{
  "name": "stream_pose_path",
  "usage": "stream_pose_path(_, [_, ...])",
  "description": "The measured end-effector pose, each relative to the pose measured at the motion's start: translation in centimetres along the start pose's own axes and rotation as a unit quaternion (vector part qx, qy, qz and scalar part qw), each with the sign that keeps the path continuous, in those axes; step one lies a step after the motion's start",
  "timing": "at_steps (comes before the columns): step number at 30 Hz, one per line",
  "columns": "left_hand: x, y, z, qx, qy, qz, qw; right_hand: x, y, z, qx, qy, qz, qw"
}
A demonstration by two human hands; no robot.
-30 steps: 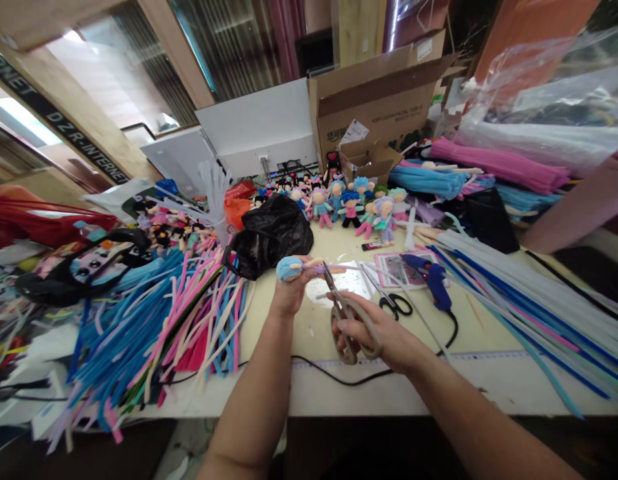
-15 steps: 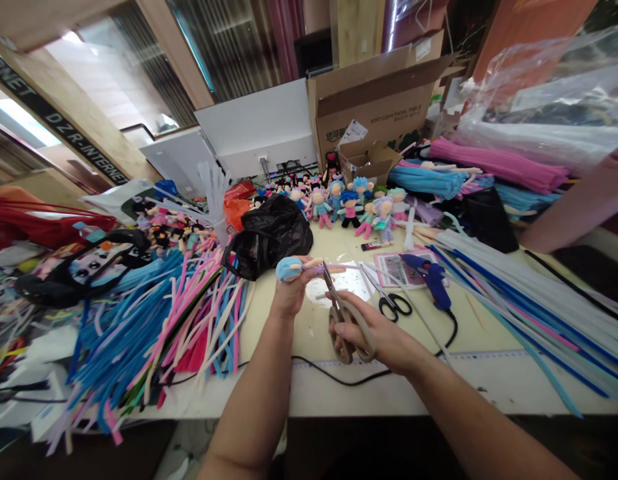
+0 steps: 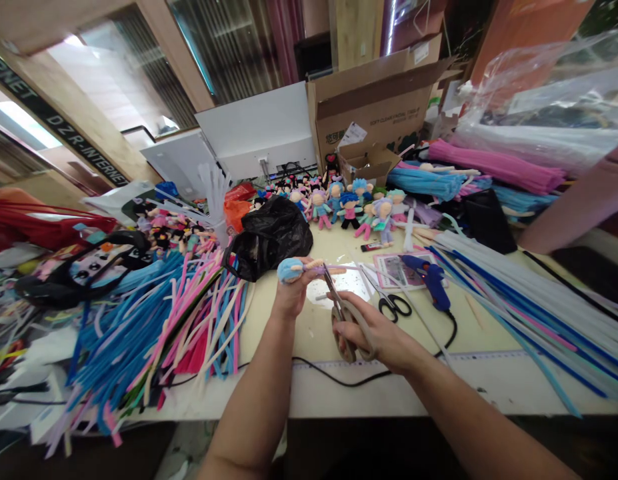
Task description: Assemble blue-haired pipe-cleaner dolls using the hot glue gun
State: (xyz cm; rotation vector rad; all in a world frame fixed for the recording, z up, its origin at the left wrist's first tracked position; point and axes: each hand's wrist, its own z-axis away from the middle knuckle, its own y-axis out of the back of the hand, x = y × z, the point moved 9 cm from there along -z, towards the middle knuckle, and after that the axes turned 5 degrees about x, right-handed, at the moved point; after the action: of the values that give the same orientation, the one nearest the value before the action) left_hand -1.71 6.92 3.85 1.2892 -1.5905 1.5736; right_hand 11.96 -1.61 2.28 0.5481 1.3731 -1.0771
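My left hand point(image 3: 291, 297) is closed around a small doll point(image 3: 290, 269) with light blue hair, lying sideways with its head to the left. Strips of pink and beige stick out from it to the right. My right hand point(image 3: 383, 337) holds beige-handled scissors point(image 3: 352, 328), fingers through the handles. Their blades reach up to the doll's lower end, near the strips; whether they touch it is hard to tell. Black-handled scissors point(image 3: 394, 305) lie on the table right of my hands, beside a blue glue gun point(image 3: 431, 279).
Finished dolls point(image 3: 351, 208) stand at the back before a cardboard box point(image 3: 373, 120). A black plastic bag point(image 3: 273, 233) and blue and pink pipe cleaners point(image 3: 133, 333) lie left. White and blue stems point(image 3: 529, 293) spread right. A black cable point(image 3: 349, 385) crosses the front.
The scissor handles in my right hand have drawn slightly closer together. My left hand and the doll have hardly moved.
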Motion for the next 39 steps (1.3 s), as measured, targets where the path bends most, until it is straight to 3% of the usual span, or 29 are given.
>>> stream_pose_path(11, [-0.2, 0.5, -0.2, 0.044, 0.015, 0.011, 0.999, 0.4, 0.9, -0.8, 0.035, -0.01, -0.07, 0.997])
stream_pose_path(20, [-0.6, 1.0, -0.7, 0.028, 0.013, 0.018, 0.999, 0.7, 1.4, -1.0, 0.065, -0.017, -0.076, 0.995])
stream_pose_path(23, [-0.6, 2.8, -1.3, 0.065, 0.017, 0.047, 0.997, 1.3, 2.2, -0.8, 0.064, -0.026, -0.018, 0.997])
stream_pose_path(25, [-0.9, 3.7, -1.7, 0.078, 0.042, 0.066, 0.994, 1.5, 3.0, -0.5, 0.056, -0.02, 0.112, 0.992])
stream_pose_path(27, [-1.3, 4.3, -1.9, 0.078, 0.069, 0.076, 0.992, 1.1, 3.7, -0.1, 0.056, 0.019, 0.277, 0.959])
stream_pose_path(30, [-1.3, 5.2, -2.2, 0.09, 0.084, 0.08, 0.989, 0.6, 4.9, 0.6, 0.084, 0.058, 0.466, 0.879])
stream_pose_path(33, [-1.1, 5.6, -2.4, 0.096, 0.088, 0.088, 0.988, 1.4, 5.4, 1.2, 0.086, 0.043, 0.576, 0.812])
stream_pose_path(36, [-1.3, 4.9, -2.3, 0.071, 0.112, 0.091, 0.987, 1.8, 4.9, 1.5, 0.062, 0.037, 0.663, 0.745])
stream_pose_path(39, [-2.1, 3.8, -1.7, 0.049, 0.153, 0.086, 0.983, 0.2, 4.5, 1.0, 0.077, 0.047, 0.696, 0.712])
